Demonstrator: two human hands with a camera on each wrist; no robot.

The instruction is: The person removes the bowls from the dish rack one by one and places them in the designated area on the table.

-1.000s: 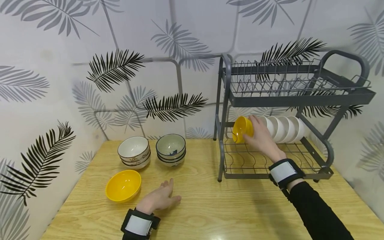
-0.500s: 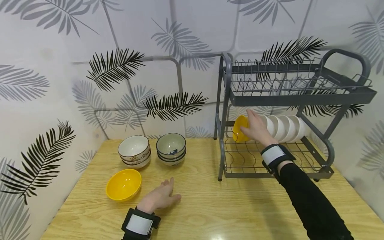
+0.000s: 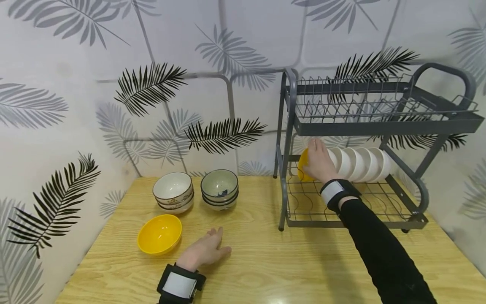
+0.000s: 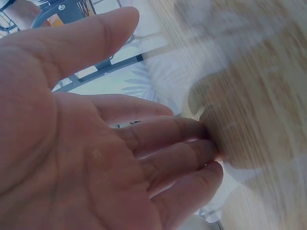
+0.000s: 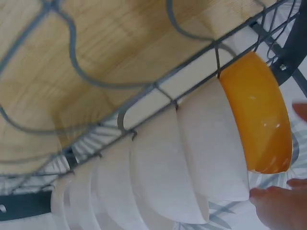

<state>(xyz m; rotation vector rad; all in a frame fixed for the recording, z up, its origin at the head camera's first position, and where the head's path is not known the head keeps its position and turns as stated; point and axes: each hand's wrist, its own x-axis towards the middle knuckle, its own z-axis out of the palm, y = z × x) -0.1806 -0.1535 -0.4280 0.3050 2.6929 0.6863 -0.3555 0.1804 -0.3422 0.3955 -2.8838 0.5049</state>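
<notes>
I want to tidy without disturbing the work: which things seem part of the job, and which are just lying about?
Probably in the job:
racked yellow bowl, by the right hand
dish rack
white bowls in it

Untouched, perhaps lying about:
tabletop yellow bowl
white patterned bowl stack
greyish-green bowl stack

The head view looks forward and down from farther back, sharing the white bowls [image 5: 158, 167] in the rack [image 3: 383, 128] with the right wrist's close view; the left wrist's looks closely across the left hand [image 4: 108, 148].
</notes>
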